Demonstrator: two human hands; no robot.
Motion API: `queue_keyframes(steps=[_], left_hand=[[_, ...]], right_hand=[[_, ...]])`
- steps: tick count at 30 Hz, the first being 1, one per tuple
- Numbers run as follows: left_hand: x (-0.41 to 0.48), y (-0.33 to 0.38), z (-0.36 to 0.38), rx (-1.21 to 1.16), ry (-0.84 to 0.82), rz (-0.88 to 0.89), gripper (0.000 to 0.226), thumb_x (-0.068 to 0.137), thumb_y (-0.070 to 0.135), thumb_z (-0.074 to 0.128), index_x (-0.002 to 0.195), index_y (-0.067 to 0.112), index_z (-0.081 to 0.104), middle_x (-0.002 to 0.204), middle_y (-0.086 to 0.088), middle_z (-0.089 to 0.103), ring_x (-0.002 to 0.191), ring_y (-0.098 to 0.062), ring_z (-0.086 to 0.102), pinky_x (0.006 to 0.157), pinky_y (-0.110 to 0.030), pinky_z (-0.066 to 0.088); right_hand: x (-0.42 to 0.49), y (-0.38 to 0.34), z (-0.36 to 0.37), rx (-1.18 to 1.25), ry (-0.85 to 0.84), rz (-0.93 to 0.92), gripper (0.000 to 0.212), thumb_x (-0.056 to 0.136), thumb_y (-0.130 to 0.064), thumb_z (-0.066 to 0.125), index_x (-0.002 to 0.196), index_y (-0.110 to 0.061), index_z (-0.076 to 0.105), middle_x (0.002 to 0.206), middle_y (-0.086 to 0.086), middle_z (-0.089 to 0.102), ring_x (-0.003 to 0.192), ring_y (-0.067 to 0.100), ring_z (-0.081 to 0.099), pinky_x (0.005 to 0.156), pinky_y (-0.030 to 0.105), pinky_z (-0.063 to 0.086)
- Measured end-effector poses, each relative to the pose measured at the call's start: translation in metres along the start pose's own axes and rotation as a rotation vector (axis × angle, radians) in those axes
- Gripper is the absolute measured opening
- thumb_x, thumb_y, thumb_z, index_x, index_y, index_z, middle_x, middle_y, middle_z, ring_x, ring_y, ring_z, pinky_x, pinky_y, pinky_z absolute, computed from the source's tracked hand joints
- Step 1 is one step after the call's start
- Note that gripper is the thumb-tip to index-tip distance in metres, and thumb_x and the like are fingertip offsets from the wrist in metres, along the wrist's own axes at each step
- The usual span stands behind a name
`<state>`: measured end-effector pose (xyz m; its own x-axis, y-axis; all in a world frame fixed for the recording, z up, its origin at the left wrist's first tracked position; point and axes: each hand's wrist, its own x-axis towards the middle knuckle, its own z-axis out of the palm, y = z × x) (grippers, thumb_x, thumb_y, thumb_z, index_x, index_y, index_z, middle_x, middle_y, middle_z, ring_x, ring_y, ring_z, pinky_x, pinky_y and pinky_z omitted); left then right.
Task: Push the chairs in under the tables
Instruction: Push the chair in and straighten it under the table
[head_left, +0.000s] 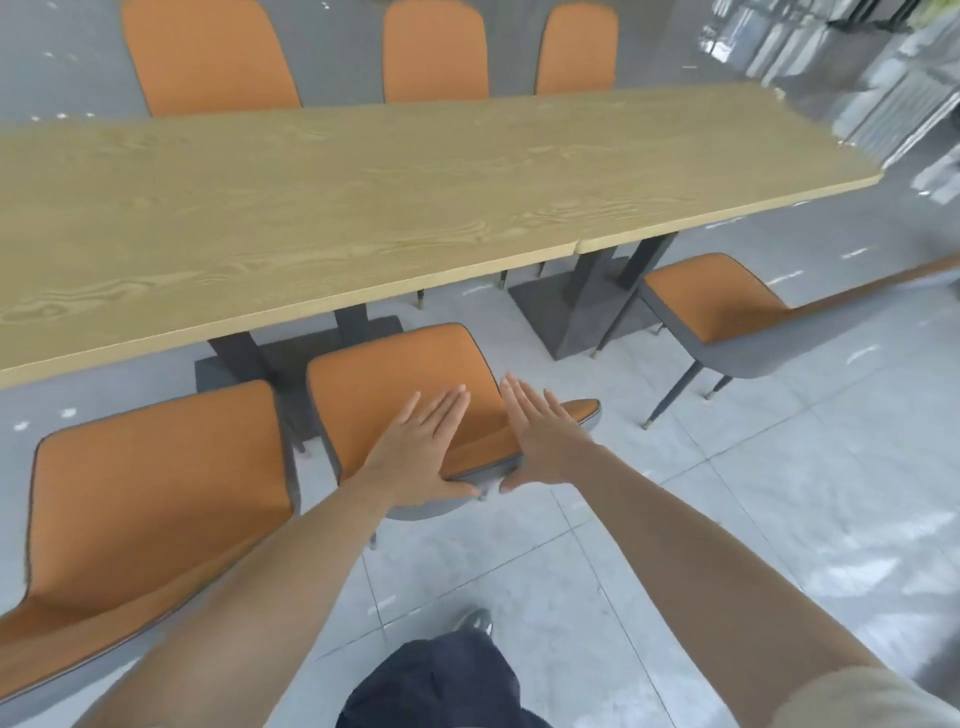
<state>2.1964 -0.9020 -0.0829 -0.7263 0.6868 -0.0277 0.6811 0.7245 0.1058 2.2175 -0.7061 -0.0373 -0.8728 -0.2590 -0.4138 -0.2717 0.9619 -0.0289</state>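
An orange chair with a grey shell (395, 374) stands in front of me, its seat clear of the long wooden table (363, 208). My left hand (421, 452) lies flat on the top of its backrest, fingers spread and thumb under the edge. My right hand (545, 436) is flat against the same backrest edge just to the right, fingers straight. Neither hand is closed around the chair.
A second orange chair (156, 493) stands close on the left and a third (722, 306) at the right end, partly under the table. Three orange chair backs (436, 52) line the far side. Black table pedestals (566, 317) stand on the grey tiled floor. My shoe (475, 621) shows below.
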Motion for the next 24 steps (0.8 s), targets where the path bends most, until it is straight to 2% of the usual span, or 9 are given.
queue_keyframes(steps=[4,9,12,14,15,16,18,20,24], left_hand=[[0.019,0.015,0.004,0.036,-0.052,0.047,0.103,0.077,0.064,0.049,0.146,0.006,0.0,0.156,-0.008,0.001,0.144,-0.021,0.003,0.115,-0.041,-0.002],[0.018,0.029,-0.001,0.007,-0.186,-0.087,0.088,0.082,0.049,0.055,0.146,0.01,0.011,0.156,-0.007,0.014,0.142,-0.021,0.017,0.115,-0.042,0.014],[0.016,0.045,-0.001,-0.023,-0.262,-0.23,0.066,0.084,0.036,0.056,0.141,0.016,0.027,0.141,-0.004,0.045,0.115,-0.026,0.053,0.094,-0.039,0.046],[0.014,0.051,0.0,-0.039,-0.274,-0.362,0.053,0.083,0.031,0.057,0.131,0.019,0.038,0.119,-0.001,0.061,0.094,-0.027,0.062,0.074,-0.036,0.053],[0.012,0.054,0.002,-0.044,-0.268,-0.426,0.048,0.082,0.028,0.057,0.126,0.019,0.041,0.11,0.0,0.064,0.09,-0.027,0.062,0.068,-0.034,0.052],[0.01,0.056,0.002,-0.045,-0.257,-0.484,0.043,0.082,0.024,0.057,0.122,0.02,0.044,0.104,0.0,0.065,0.088,-0.026,0.062,0.062,-0.031,0.049],[0.008,0.061,0.002,-0.046,-0.247,-0.567,0.041,0.08,0.017,0.055,0.12,0.021,0.047,0.101,0.002,0.065,0.087,-0.024,0.062,0.057,-0.028,0.041],[0.008,0.065,0.003,-0.036,-0.244,-0.599,0.044,0.078,0.014,0.057,0.12,0.019,0.047,0.105,0.002,0.064,0.089,-0.023,0.06,0.059,-0.028,0.04],[0.011,0.072,0.004,-0.003,-0.233,-0.595,0.042,0.081,0.008,0.056,0.122,0.015,0.048,0.111,-0.002,0.064,0.093,-0.025,0.06,0.069,-0.033,0.05]], right_hand=[[0.015,0.038,0.006,-0.02,-0.031,-0.123,0.125,0.068,-0.052,0.073,0.146,-0.006,-0.013,0.157,0.008,-0.009,0.144,0.02,-0.005,0.117,0.038,0.001],[0.027,0.054,0.013,-0.024,-0.04,-0.291,0.114,0.073,-0.045,0.072,0.147,-0.014,-0.01,0.158,0.0,0.0,0.143,0.017,0.009,0.113,0.033,0.019],[0.029,0.061,0.016,-0.073,-0.058,-0.363,0.1,0.081,-0.037,0.066,0.148,-0.018,-0.006,0.158,-0.002,0.003,0.142,0.019,0.016,0.101,0.034,0.038],[0.029,0.069,0.018,-0.135,-0.057,-0.399,0.084,0.085,-0.029,0.062,0.147,-0.017,0.007,0.154,0.002,0.019,0.133,0.023,0.033,0.083,0.037,0.049],[0.029,0.072,0.019,-0.154,-0.031,-0.422,0.069,0.085,-0.022,0.061,0.142,-0.015,0.022,0.144,0.004,0.037,0.119,0.025,0.046,0.063,0.034,0.05],[0.028,0.075,0.019,-0.157,0.017,-0.444,0.046,0.084,-0.014,0.059,0.124,-0.013,0.038,0.118,0.007,0.053,0.099,0.026,0.054,0.046,0.027,0.039],[0.025,0.078,0.013,-0.151,0.034,-0.464,0.023,0.078,0.001,0.053,0.087,-0.013,0.036,0.067,0.0,0.04,0.069,0.024,0.048,0.041,0.021,0.019],[0.023,0.08,0.012,-0.157,0.03,-0.505,0.028,0.076,0.006,0.052,0.08,-0.012,0.031,0.056,-0.003,0.027,0.055,0.022,0.041,0.041,0.022,0.015],[0.026,0.088,0.013,-0.159,0.064,-0.595,0.028,0.074,0.011,0.047,0.081,-0.011,0.031,0.052,0.0,0.028,0.048,0.021,0.036,0.04,0.022,0.015]])
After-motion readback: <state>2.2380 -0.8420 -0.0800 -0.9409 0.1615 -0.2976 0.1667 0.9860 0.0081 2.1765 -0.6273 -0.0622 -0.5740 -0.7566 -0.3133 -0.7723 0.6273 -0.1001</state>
